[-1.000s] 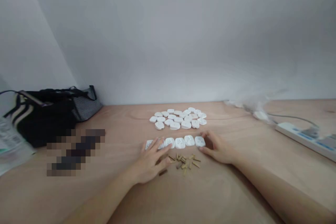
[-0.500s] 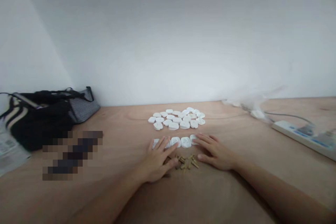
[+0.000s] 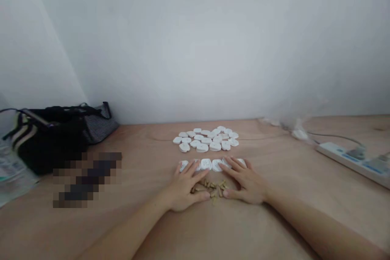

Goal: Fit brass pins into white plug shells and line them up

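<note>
A row of white rounded-square plastic pieces (image 3: 206, 164) lies on the wooden table in front of me. My left hand (image 3: 186, 189) rests palm down with its fingers spread over the left end of this row. Over the right end lies my right hand (image 3: 246, 183), also flat, its fingers apart and partly covering the pieces there. Between my two thumbs is a small heap of brass-coloured metal parts (image 3: 210, 185), partly hidden by the hands. Neither hand grips anything.
Behind the row is a larger cluster of similar white pieces (image 3: 206, 140). A power strip (image 3: 350, 158) with plugs and a clear plastic bag (image 3: 297, 128) are on the right. On the left stand a black bag (image 3: 51, 142) and a blurred-out dark object (image 3: 88, 178).
My right hand's index finger and thumb have moved left, nearer the metal parts. A white piece at the right end of the row now shows beside its fingers. My left hand has barely moved.
</note>
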`<action>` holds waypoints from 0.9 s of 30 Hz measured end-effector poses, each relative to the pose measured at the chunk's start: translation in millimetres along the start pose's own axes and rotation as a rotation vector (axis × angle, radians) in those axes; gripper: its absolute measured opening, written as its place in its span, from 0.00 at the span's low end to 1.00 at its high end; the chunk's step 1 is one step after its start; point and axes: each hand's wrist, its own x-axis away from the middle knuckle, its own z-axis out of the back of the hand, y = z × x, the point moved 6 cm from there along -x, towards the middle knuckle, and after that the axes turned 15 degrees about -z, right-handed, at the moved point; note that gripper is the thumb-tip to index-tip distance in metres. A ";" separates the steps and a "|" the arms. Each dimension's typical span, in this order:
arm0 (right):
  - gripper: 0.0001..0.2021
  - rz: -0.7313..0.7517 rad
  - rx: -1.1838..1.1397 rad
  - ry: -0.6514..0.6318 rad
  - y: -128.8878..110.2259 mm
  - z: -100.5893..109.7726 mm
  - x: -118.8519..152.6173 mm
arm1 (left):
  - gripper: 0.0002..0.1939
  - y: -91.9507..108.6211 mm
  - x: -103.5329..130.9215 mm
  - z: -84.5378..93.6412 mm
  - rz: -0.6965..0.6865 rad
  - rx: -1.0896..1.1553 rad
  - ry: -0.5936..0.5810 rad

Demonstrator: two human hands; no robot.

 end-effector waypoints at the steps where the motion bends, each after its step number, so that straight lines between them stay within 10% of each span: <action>1: 0.42 -0.008 -0.003 0.001 0.0 0.1 0.0 | 0.36 0.0 -0.8 0.3 -0.005 -0.001 0.004; 8: 0.40 0.043 -0.021 0.057 -3.1 6.9 5.8 | 0.34 0.3 8.1 6.3 -0.002 0.002 0.099; 20: 0.36 0.239 -0.082 0.053 -35.5 14.7 23.0 | 0.28 -64.0 26.0 17.7 0.114 0.229 0.444; 27: 0.26 0.200 -0.247 0.195 -41.7 19.0 21.2 | 0.29 -43.9 25.3 33.2 0.117 0.358 0.585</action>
